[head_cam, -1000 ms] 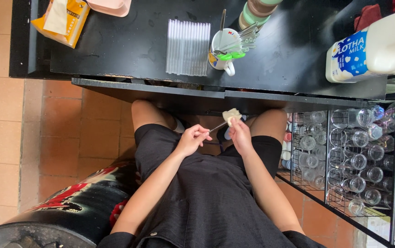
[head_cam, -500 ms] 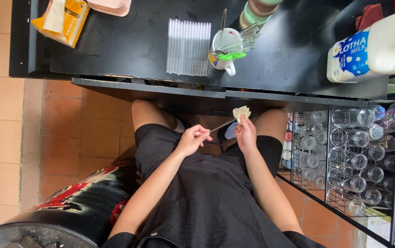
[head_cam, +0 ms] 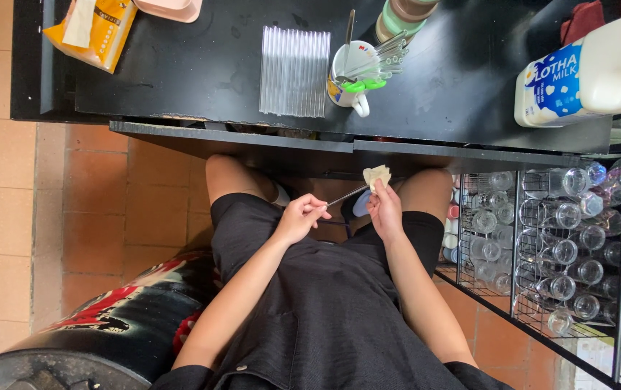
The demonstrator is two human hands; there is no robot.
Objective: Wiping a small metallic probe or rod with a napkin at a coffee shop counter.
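The right hand [head_cam: 386, 209] has lifted the pale cloth [head_cam: 377, 175] slightly closer to the bench [head_cam: 202, 65], grip pinched around it; the left hand [head_cam: 299, 217] keeps its grip closed on the thin rod [head_cam: 346, 195], tip meeting the cloth.

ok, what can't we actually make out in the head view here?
- Thin metal tool: its tip, hidden behind the pale wad in the right hand.
- What the wad is: too small.
- Left hand: its grip on the tool, fingers curled over it.
- Milk jug: cut off by the right edge.
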